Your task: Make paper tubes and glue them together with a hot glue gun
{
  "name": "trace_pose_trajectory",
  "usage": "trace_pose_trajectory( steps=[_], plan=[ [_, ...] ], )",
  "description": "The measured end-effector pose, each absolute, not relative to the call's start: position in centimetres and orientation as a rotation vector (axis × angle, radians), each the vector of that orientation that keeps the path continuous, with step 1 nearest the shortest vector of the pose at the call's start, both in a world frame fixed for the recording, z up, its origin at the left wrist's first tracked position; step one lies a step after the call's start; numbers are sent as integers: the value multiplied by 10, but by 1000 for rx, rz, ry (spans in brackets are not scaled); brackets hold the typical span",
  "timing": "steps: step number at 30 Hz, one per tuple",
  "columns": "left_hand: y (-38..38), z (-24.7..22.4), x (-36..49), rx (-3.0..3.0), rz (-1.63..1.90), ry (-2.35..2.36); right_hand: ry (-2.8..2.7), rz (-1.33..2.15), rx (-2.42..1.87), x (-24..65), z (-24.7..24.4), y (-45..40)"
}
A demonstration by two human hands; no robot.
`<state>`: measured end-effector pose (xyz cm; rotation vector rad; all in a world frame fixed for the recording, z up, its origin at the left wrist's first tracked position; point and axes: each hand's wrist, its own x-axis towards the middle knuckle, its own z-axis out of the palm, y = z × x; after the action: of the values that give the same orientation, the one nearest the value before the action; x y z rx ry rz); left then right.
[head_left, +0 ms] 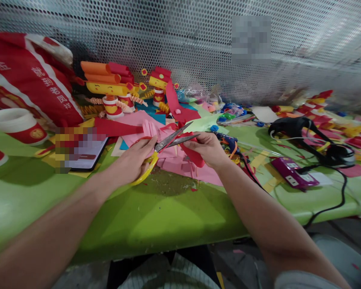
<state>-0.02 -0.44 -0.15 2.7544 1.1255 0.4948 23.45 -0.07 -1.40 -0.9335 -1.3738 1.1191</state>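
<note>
My left hand [134, 160] is closed around the handles of a pair of scissors [161, 147] with one yellow and one red handle. The blades stand apart and point right, toward my other hand. Between the fingers and thumb of my right hand [209, 149] is a piece of red paper [193, 155], partly hidden by those fingers. The blade tips lie close to this paper; whether they touch it I cannot tell. Beneath both hands, pink paper sheets [206, 173] and cut strips cover part of the green table [168, 224].
Paper figures [110, 90] stand at the back left, near a red bag [45, 80] and a paper cup [21, 126]. A phone [88, 154] lies left of my hands. To the right are a purple box [294, 173] with a black cable and a black headband device [313, 140].
</note>
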Motion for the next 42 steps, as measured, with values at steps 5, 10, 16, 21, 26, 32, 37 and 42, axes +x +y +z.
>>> trace_pose_trajectory(
  steps=[5,10,16,21,26,32,37,42],
  plan=[
    [-4,-3,-1,2778,543,1100,-1389,1113,-940,235,-14,-1],
    [-4,-1,0,2765,534,1104,-1373,1147,-936,235,-13,-1],
    [-5,1,0,2746,485,1166,-1358,1213,-939,237,-12,-2],
    [-6,1,1,2721,461,1165,-1344,1264,-927,239,-11,-3],
    [-5,1,1,2705,458,1187,-1345,1269,-931,240,-11,-2],
    [-4,-1,-1,2735,506,1164,-1380,1271,-927,243,-14,0],
    [-4,-2,-2,2720,517,1170,-1399,1245,-924,244,-14,1],
    [-4,-2,-2,2713,495,1167,-1380,1253,-931,243,-13,0]
  ],
)
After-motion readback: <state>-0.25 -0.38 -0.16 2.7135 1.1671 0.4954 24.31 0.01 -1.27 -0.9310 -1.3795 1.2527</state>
